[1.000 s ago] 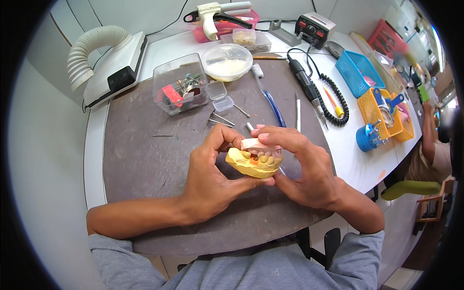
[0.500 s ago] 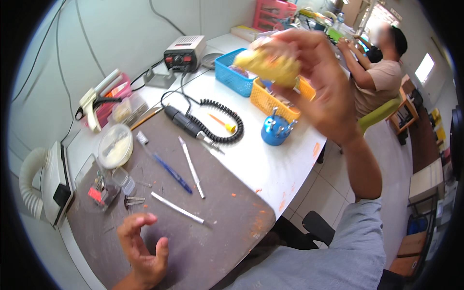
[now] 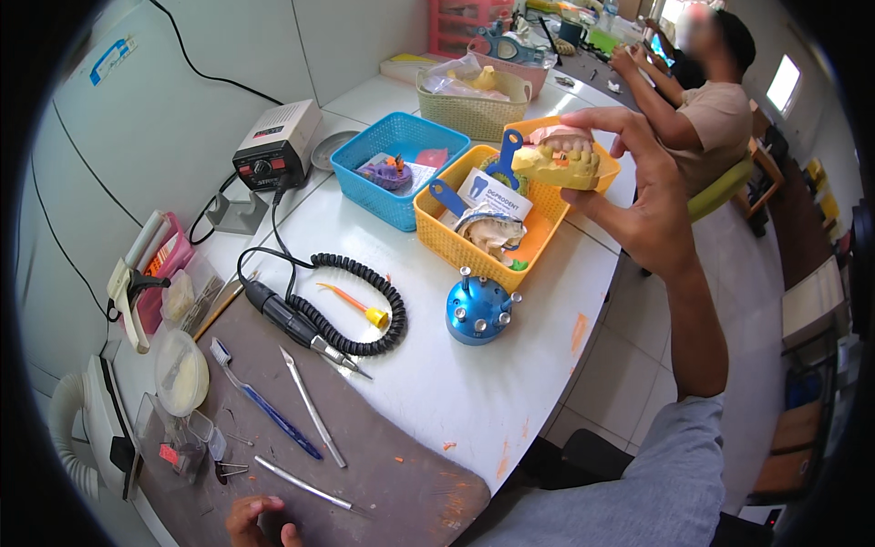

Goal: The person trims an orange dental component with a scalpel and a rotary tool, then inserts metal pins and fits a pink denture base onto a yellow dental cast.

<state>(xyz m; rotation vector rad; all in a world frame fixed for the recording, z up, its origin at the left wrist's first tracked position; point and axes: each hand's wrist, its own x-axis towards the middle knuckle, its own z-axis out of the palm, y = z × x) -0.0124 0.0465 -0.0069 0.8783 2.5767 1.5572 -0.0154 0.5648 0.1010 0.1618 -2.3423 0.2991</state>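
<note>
My right hand (image 3: 658,202) is raised at the upper right, gripping a dental model (image 3: 558,171) between thumb and fingers. The model has a yellow plaster base, a pink upper part and a row of teeth, with a small orange spot on its side. From this view it overlaps the yellow baskets, and whether it touches them I cannot tell. At the lower edge, partly cut off, my left hand (image 3: 255,521) hovers by the brown mat (image 3: 401,497) with its fingers curled and its thumb apart, holding nothing. A metal carving tool (image 3: 303,482) lies closest to it.
Beyond the blue bur holder (image 3: 478,312) stand a yellow basket (image 3: 469,260) with a plaster cast and a blue basket (image 3: 401,214). A corded handpiece (image 3: 292,314), a toothbrush (image 3: 264,401) and a white-handled tool (image 3: 310,406) lie leftward. A co-worker (image 3: 711,118) sits at far right.
The view has swung toward the baskets, so the bench things sit further left. My right hand holds the model steadier, nearer the yellow baskets; my left hand has dropped toward the lower edge.
</note>
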